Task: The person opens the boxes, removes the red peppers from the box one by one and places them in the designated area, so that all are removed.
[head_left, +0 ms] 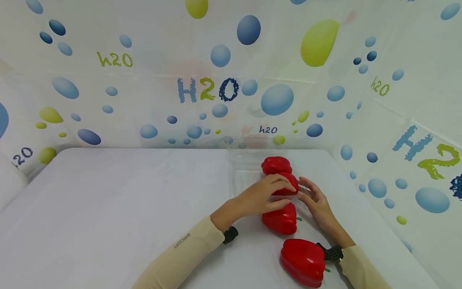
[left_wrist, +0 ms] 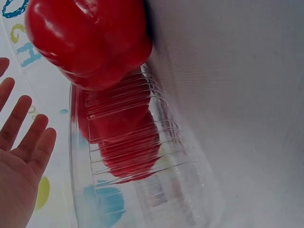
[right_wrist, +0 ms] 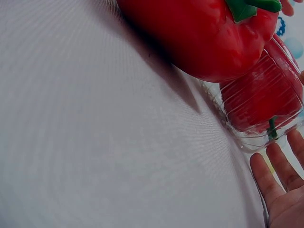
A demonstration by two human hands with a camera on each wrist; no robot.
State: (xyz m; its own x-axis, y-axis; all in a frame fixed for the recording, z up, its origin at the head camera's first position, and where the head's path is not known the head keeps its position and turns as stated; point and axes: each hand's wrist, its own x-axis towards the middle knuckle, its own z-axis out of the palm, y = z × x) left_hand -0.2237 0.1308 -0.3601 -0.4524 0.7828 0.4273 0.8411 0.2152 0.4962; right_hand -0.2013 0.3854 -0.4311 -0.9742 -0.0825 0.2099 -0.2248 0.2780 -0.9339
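Observation:
A clear plastic container (head_left: 247,182) stands toward the back of the table, with two red bell peppers in its right part. My left hand (head_left: 261,196) is over the nearer of these, a bell pepper (head_left: 293,181), with its fingers loosely extended; in the left wrist view the palm and fingers (left_wrist: 40,142) look spread. Beside the container's right end is my right hand (head_left: 319,206), its fingers (right_wrist: 280,166) extended near the ribbed wall. Behind the covered pepper lies the other bell pepper (head_left: 276,165). Whether the fingertips touch anything is unclear.
In front of the container lies a red bell pepper (head_left: 279,220), below my left hand. Nearer still, another bell pepper (head_left: 302,263) with a green stem lies by my right wrist. A white cloth (head_left: 108,208) covers the table, and a patterned curtain (head_left: 151,100) hangs behind.

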